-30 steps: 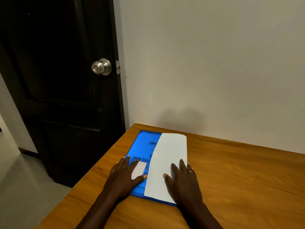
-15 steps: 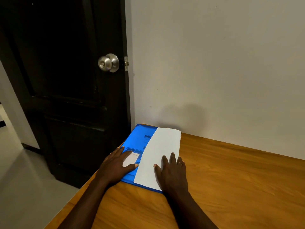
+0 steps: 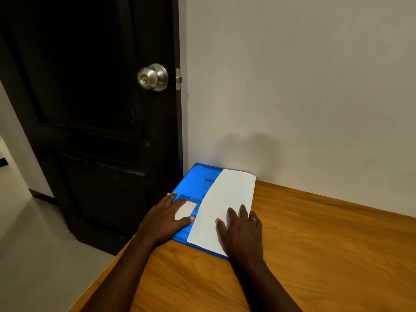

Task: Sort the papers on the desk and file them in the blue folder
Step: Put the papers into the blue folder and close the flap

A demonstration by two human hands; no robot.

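- The folder [image 3: 195, 184] lies at the centre of the frame, on the far left corner of the desk [image 3: 326, 244]. It appears closed, with its printed cover and a white label [image 3: 186, 211] facing up.
- One paper [image 3: 228, 197] lies on top of the folder and covers its right half. It is on the cover, not inside.
- No other loose sheet is visible on the desk, so the sorting seems finished or nearly finished, as far as the view shows.
- The filing itself is probably not done: the folder has to be opened and the paper put inside.
- The left hand [image 3: 163, 220] presses flat on the cover at lower centre. Its fingers are straight and a little spread, the thumb points to the paper, and it pinches nothing.
- The right hand [image 3: 242, 233] presses flat on the near part of the paper, also with straight fingers and no pinch.
- Compared with one second ago, the folder and the paper together are farther away and more to the left. Bare wood was visible then beyond the folder and at its left; now its far corner reaches the wall [image 3: 292, 86] and its left edge reaches the edge of the desk.
- Both hands lie flat in the same places on folder and paper as before.
- The knob [image 3: 153, 77] sits more to the right and higher in the frame, so the head has turned a little.
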